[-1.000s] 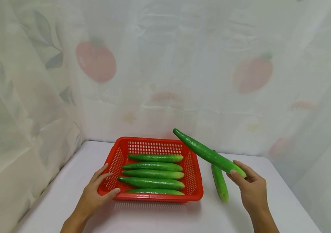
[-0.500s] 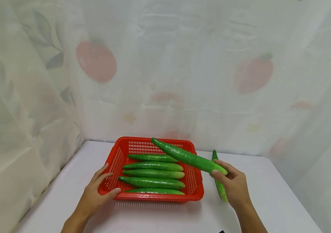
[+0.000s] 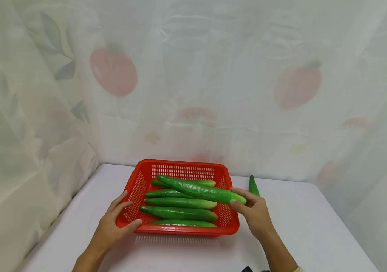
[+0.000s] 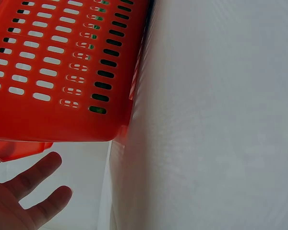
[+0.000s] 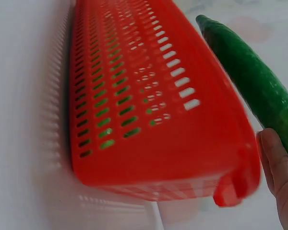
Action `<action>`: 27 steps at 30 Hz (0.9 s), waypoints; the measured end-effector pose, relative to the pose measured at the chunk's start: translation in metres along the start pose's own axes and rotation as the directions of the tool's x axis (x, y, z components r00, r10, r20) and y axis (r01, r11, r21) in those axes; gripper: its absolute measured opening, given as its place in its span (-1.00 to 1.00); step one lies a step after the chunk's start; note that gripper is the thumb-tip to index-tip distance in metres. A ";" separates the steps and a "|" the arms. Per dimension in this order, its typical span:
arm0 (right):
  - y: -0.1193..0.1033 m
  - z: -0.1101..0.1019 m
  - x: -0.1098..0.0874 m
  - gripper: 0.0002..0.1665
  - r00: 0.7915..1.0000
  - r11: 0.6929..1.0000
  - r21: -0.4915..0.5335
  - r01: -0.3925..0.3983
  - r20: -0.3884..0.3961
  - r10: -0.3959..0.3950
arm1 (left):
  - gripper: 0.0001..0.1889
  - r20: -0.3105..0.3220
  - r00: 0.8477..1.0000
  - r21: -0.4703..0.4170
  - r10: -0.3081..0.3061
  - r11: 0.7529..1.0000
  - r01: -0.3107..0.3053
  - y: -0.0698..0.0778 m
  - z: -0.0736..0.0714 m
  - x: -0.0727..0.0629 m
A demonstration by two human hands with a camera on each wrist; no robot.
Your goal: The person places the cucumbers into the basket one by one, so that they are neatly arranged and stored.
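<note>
My right hand (image 3: 256, 217) pinches the pale end of a green cucumber (image 3: 198, 190). That cucumber slants over the red plastic basket (image 3: 180, 230), its dark tip toward the back left. Inside the basket several more cucumbers (image 3: 180, 213) lie side by side, running left to right. My left hand (image 3: 110, 226) is at the basket's front left corner, thumb along the front rim and fingers spread at the left side. In the left wrist view, two of its fingers (image 4: 36, 175) stretch out below the rim. The right wrist view has the held cucumber (image 5: 254, 79) above the rim.
Right of the basket another cucumber (image 3: 253, 186) lies on the white table (image 3: 302, 223), partly hidden behind my right hand. A patterned pale curtain (image 3: 193, 75) stands at the back and sides. A small black object (image 3: 247, 269) shows at the bottom edge.
My right hand has carried the cucumber left and lower, from right of the basket to over it. The left hand stays at the corner.
</note>
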State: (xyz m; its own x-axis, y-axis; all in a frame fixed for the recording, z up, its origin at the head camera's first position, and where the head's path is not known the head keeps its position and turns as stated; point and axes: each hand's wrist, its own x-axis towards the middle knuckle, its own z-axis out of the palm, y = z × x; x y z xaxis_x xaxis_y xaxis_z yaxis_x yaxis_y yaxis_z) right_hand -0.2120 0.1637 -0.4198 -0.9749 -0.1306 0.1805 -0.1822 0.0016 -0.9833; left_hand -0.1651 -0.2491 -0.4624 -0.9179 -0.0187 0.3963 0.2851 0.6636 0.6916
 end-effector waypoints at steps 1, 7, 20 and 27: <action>0.001 0.002 0.001 -0.51 1.000 1.000 0.005 -0.009 0.011 0.008 | -0.44 -0.001 1.000 0.000 0.000 1.000 0.000 0.000 0.000 0.000; 0.006 0.013 0.007 -0.51 0.995 0.999 0.025 -0.039 0.091 0.036 | -0.44 -0.004 1.000 -0.010 0.007 1.000 -0.007 -0.001 0.000 0.000; 0.010 0.031 0.020 -0.54 0.976 0.994 -0.110 -0.011 0.215 0.035 | -0.44 -0.008 1.000 -0.010 0.008 1.000 -0.008 -0.002 0.000 -0.001; 0.009 0.043 0.025 -0.57 0.966 0.983 -0.184 0.010 0.254 0.038 | -0.43 -0.012 1.000 -0.009 0.014 1.000 -0.014 -0.002 0.001 -0.001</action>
State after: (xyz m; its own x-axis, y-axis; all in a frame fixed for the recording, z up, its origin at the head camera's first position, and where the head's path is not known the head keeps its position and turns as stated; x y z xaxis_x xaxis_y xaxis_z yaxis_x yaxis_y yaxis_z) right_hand -0.2329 0.1180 -0.4253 -0.9165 -0.3782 0.1308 -0.2126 0.1831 -0.9598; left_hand -0.1652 -0.2496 -0.4652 -0.9104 -0.0180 0.4132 0.3007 0.6574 0.6910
